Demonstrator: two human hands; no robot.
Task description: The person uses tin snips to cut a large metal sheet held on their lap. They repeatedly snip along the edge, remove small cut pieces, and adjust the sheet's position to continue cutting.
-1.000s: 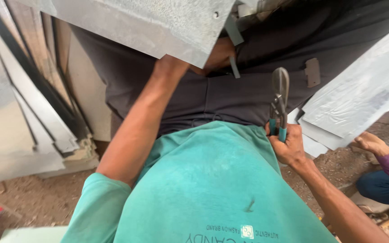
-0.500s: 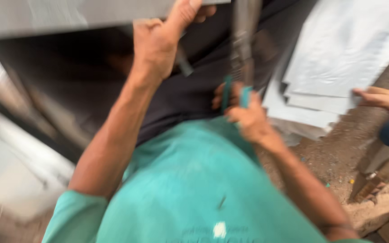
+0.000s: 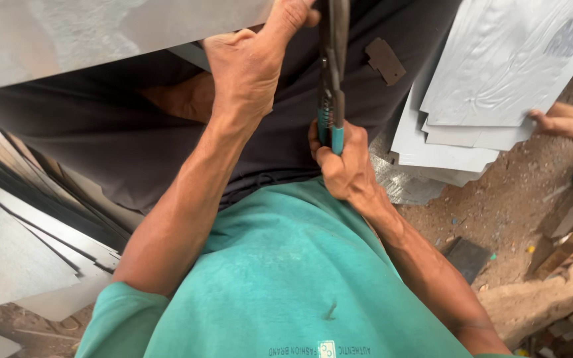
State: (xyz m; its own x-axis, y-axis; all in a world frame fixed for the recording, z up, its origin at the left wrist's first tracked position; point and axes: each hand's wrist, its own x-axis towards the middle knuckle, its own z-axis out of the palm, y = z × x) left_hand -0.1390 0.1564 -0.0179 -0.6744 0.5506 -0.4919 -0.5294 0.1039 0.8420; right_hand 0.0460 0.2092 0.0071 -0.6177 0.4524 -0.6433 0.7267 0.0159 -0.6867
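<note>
While the left hand (image 3: pixel 250 63) grips the grey metal sheet (image 3: pixel 101 30), right hand (image 3: pixel 343 166) squeezes teal-handled snips (image 3: pixel 333 73), blade tips cut off above, another person's hand (image 3: pixel 568 122) on sheets (image 3: pixel 499 73) beside.

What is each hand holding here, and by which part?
The right hand grips the tin snips by their teal handles. The left hand holds the grey metal sheet at its lower edge.

A small white square label with teal marks is showing on the hem of the teal shirt (image 3: pixel 286 278), at the bottom middle of the view; a faint grey printed patch is lying on the top metal sheet (image 3: pixel 512 59) at the upper right
</note>
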